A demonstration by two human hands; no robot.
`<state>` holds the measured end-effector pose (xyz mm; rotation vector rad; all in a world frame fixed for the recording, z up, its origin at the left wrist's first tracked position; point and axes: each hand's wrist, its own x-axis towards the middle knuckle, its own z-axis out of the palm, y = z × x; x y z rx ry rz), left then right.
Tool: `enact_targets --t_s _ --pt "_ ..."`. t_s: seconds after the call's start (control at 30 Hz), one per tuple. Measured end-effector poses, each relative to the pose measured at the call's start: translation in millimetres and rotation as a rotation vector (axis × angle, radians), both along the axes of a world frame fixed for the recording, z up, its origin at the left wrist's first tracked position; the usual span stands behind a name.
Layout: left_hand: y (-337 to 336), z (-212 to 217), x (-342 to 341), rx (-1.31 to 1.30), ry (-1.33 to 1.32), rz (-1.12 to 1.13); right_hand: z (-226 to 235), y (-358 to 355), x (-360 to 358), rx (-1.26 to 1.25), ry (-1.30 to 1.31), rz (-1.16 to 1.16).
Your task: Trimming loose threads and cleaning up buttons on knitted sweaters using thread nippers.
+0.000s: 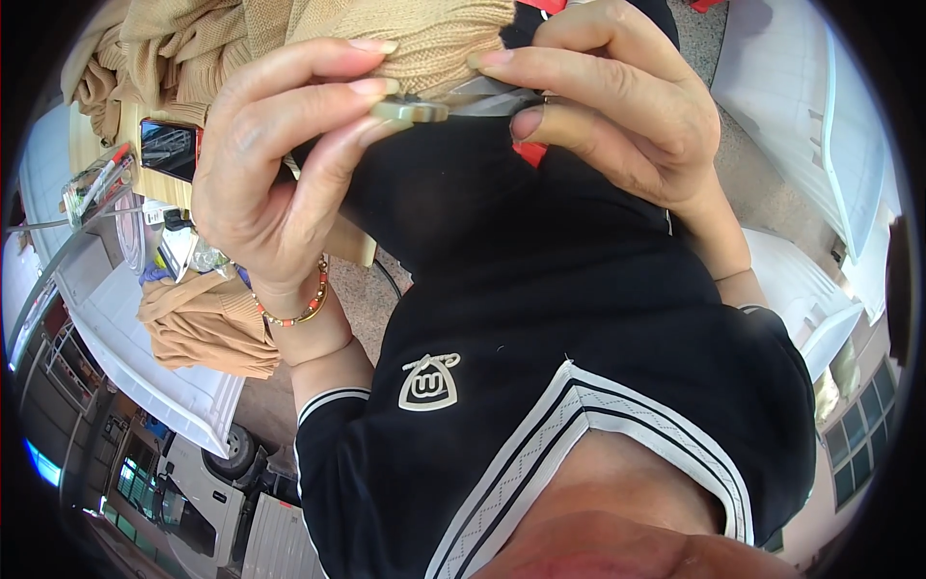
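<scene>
A beige ribbed knit piece (449,43) hangs at the top middle, gathered in folds. My left hand (275,145) is closed, its thumb and fingers pinching a small pale, rounded piece (413,111) just below the knit. From that piece a shiny, blade-like metal strip (492,99) runs across to my right hand (627,96). The right thumb and fingers are curled about the strip's other end, with one fingertip against the knit's edge. Whether the pale piece and the strip are one tool, I cannot tell. A small red bit (529,152) shows under my right thumb.
More beige knitwear (183,48) is heaped at the upper left beside a dark phone (169,148). Pens (101,183) and small items lie left of it. A folded tan knit (207,323) rests in a white bin (125,338). White bins (801,125) stand at the right.
</scene>
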<state>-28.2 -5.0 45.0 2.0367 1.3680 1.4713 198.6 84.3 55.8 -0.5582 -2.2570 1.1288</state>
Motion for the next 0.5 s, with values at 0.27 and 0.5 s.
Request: enact_targets --t_s 0.27,0.5 --pt "2.8 2.3 -2.4 -0.029 -0.013 -0.039 1.3 0.3 2.4 0.062 -0.002 -0.002" --pt "1.5 2.7 -0.1 -0.037 -0.042 -0.024 -2.1 -0.6 1.6 0.022 0.026 0.003"
